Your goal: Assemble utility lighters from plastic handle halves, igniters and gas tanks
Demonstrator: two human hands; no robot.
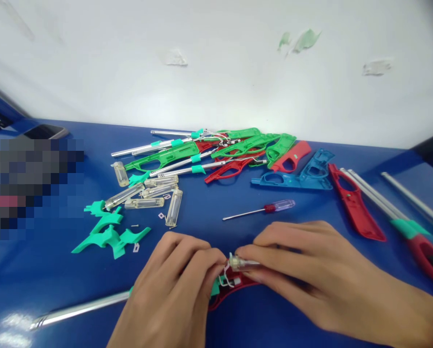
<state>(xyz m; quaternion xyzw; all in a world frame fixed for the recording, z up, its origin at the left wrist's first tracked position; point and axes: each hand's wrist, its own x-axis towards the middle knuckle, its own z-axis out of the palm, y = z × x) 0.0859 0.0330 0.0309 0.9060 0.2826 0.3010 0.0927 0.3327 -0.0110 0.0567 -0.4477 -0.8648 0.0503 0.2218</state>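
In front of me lies an opened red gas lighter [234,286], with white wires [226,280] showing and a metal tube [82,309] reaching out to the left. My right hand [303,270] is closed around a clear fuel tank [242,263], held just above the red shell with its valve end facing left. Closed fingertips of my left hand [176,275] meet that valve end, beside the wires. What they pinch is too small to make out. The left hand covers part of the lighter, including some of its teal trigger [215,288].
Beyond my hands lies a screwdriver [274,207]. Several clear fuel tanks [173,208] and teal triggers [111,237] lie left, with small clips [136,247]. Green shells [238,145], a blue shell [314,174] and a red shell [357,208] lie farther back and right. A white wall [216,92] bounds the table.
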